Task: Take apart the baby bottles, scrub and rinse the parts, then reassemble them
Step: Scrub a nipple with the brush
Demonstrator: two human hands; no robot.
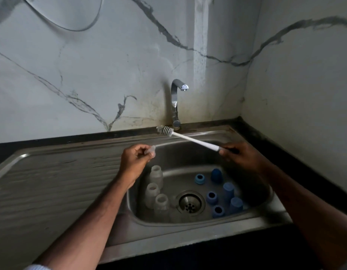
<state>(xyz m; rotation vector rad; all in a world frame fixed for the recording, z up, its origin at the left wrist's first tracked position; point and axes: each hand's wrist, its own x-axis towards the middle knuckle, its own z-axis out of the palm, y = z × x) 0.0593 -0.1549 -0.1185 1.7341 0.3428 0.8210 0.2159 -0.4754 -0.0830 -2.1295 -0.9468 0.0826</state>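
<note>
A marble-veined wall backs a steel sink (pixel 188 230) set in a dark desk (pixel 266 137), with a ribbed draining board to the left and a chrome tap (pixel 175 102) at the far edge, no water running.

The left hand (pixel 134 160) has its grip pinched on a small clear teat (pixel 150 151), held above the far left part of the basin; the piece is pale and partly hidden by the fingers, so it is probably a teat, not a valve. The right hand (pixel 240 154) has its grip curled round the dark handle end of a bottle brush (pixel 188 139), whose white shaft slants up and left to the bristled head (pixel 164 131), just in front of the tap's base and well apart from the teat.

The teat looks soft, light and likely slippery when wet; it is best held at its wider base rim, leaving the opening free for the bristles. The brush is stiff in the shaft, springy at the head.

Down in the basin, three cloudy bottle bodies (pixel 154 191) stand upright on the left of the drain (pixel 190 203). To the right stand three blue rings (pixel 211 197) and three blue caps (pixel 228 190), near each other. Nothing lies between brush head and teat; the tap's spout hangs just beyond, and a wide swing of the shaft could knock it.
</note>
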